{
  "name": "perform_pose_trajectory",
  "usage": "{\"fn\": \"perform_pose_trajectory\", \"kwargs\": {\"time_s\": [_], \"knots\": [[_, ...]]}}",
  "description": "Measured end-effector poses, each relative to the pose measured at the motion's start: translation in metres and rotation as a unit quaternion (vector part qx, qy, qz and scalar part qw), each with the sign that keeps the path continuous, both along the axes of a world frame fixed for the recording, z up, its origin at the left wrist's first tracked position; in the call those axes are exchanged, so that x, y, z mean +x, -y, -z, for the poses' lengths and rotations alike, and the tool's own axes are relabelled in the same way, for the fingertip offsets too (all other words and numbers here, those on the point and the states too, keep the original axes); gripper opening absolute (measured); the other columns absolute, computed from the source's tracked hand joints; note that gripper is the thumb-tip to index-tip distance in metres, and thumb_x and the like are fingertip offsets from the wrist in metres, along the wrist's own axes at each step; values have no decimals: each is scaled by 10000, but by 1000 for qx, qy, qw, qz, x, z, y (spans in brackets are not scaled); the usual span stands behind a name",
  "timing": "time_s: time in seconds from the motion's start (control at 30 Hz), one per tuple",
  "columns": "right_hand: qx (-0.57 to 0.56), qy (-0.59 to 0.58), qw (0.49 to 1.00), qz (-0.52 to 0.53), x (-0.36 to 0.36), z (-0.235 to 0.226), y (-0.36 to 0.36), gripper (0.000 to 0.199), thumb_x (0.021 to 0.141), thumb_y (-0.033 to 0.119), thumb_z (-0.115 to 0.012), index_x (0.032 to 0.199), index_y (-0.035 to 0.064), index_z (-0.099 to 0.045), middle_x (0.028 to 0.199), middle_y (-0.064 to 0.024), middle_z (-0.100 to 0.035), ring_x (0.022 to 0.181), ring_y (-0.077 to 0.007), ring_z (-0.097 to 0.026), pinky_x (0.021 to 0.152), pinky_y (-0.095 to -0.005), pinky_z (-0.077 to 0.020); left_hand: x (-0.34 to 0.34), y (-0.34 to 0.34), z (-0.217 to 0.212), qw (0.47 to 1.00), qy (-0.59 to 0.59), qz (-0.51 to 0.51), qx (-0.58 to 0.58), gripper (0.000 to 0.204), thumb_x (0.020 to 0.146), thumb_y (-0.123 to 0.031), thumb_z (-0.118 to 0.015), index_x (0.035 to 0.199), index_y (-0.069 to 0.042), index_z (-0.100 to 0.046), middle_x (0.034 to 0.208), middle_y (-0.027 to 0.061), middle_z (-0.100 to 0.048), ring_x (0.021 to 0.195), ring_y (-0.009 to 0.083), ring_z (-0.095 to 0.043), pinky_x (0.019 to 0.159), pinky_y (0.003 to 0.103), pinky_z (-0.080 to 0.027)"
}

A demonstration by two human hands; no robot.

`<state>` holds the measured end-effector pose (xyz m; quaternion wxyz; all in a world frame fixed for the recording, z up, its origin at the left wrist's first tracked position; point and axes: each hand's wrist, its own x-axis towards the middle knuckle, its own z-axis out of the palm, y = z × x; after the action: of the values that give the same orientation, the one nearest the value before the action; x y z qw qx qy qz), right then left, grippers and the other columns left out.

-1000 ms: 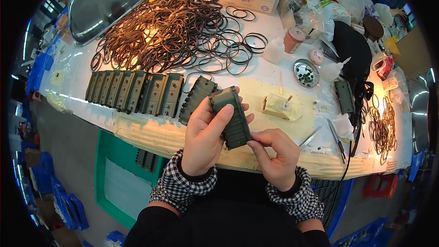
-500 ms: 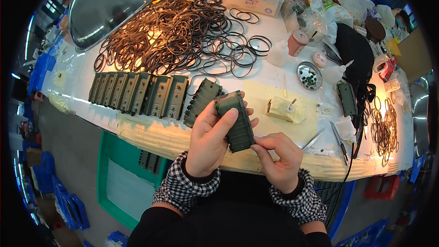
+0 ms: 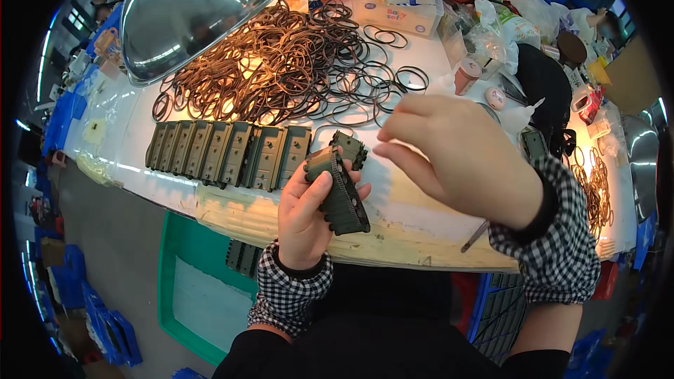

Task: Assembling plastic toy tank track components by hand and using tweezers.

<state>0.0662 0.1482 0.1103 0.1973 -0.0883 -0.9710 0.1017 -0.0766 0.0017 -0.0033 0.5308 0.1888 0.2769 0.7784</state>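
My left hand (image 3: 302, 217) is closed around a dark green plastic part (image 3: 344, 214), a box-like hull with a black toothed track strip along its side. The part is tilted, held above the table's front edge. My right hand (image 3: 460, 154) is away from it, raised over the table to the right, thumb and fingers apart with nothing visible between them. Behind the held part, a similar green part (image 3: 349, 147) lies on the table, partly hidden. To the left stands a row of several green hulls (image 3: 228, 154), hollow sides showing.
A heap of dark rubber bands (image 3: 281, 63) covers the back of the table beneath a shiny metal lamp shade (image 3: 193, 17). Bags, a tissue box (image 3: 397, 12) and a cup (image 3: 466, 76) crowd the back right. A green bin (image 3: 168, 274) sits below left.
My right hand has let go of the green part, rising and moving right over the table. My left hand has turned the part and shifted slightly left. The view has moved a little.
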Motion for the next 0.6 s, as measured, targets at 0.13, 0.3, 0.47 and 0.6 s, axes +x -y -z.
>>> {"fn": "perform_pose_trajectory", "kwargs": {"time_s": [0.13,0.3,0.47,0.6], "knots": [[54,42,997,-32,-70,17,-66,158,847,173,-613,878,23,-650,880,-117,-614,815,-306,-620,694,-408,-495,-4,-4,6,999,17,21,46,332,966,-88,-505,1280,16,-469,1131,135,-584,1037,214,-621,915,460,-551],[87,158,983,41,-168,35,-117,211,915,181,-518,999,57,-668,1053,-150,-588,966,-312,-608,832,-414,-495,-2,1,5,999,-23,25,42,388,924,-116,-562,1257,45,-442,1078,168,-590,980,246,-630,843,471,-585],[77,181,979,60,-222,67,-156,255,902,240,-527,1006,65,-678,1208,-142,-555,1039,-342,-597,899,-456,-490,-1,1,3,997,-41,61,32,377,923,-148,-574,1231,37,-460,1037,161,-594,976,243,-631,850,468,-577],[91,231,968,36,-248,81,-180,304,931,243,-483,1016,2,-646,1093,-170,-599,1046,-342,-594,895,-469,-484,-3,4,8,996,-41,67,37,358,923,-142,-575,1218,35,-473,1047,156,-593,971,248,-630,853,474,-569]]}}
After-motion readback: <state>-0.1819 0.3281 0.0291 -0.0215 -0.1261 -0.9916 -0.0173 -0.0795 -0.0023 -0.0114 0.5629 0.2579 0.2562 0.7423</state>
